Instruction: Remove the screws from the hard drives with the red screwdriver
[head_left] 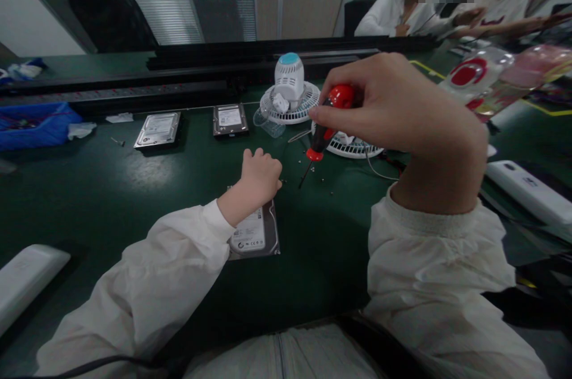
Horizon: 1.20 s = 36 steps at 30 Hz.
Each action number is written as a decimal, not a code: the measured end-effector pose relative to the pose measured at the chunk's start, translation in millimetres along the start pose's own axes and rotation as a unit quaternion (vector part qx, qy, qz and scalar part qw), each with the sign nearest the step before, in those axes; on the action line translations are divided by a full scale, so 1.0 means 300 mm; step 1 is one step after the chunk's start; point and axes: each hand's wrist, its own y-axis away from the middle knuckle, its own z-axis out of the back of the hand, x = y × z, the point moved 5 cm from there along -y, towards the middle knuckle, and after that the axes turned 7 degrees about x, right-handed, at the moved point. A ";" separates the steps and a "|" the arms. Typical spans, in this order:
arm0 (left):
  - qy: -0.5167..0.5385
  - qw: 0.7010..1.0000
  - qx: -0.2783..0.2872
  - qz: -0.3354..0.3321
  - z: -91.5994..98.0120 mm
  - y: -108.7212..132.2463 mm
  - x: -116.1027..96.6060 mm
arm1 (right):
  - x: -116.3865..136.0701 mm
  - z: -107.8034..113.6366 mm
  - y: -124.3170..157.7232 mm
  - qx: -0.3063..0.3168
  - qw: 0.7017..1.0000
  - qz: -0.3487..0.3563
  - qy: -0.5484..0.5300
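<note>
My right hand (379,105) is closed around a red and black screwdriver (322,134), held above the table with its thin shaft slanting down toward the left. The tip is near several small screws (313,170) scattered on the green surface. My left hand (261,176) is over the far end of a hard drive (254,233) that lies label up in front of me. Its fingers are curled, and what they may pinch is hidden. The hand and sleeve cover part of the drive's far and left sides.
Two more hard drives (157,130) (229,120) lie farther back. A small white fan (289,90) stands beside a clear plastic cup (269,124). Behind my right hand is another white fan grille (355,148). A blue bin (38,124) sits far left. Co-workers (402,15) sit at back right.
</note>
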 end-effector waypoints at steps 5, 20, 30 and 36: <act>0.009 1.000 -0.011 -0.007 -0.008 -0.008 0.000 | 0.003 -0.001 0.000 0.008 1.000 0.004 -0.003; 0.043 0.998 -0.041 -0.020 0.006 0.001 -0.007 | -0.003 0.001 0.004 0.015 1.000 -0.009 -0.017; 0.213 0.971 0.001 -0.107 0.036 0.136 0.095 | 0.003 0.005 0.008 0.031 0.998 -0.004 -0.058; 0.301 0.933 0.043 -0.192 -0.069 0.234 0.102 | 0.011 0.002 0.004 0.029 0.997 0.003 -0.074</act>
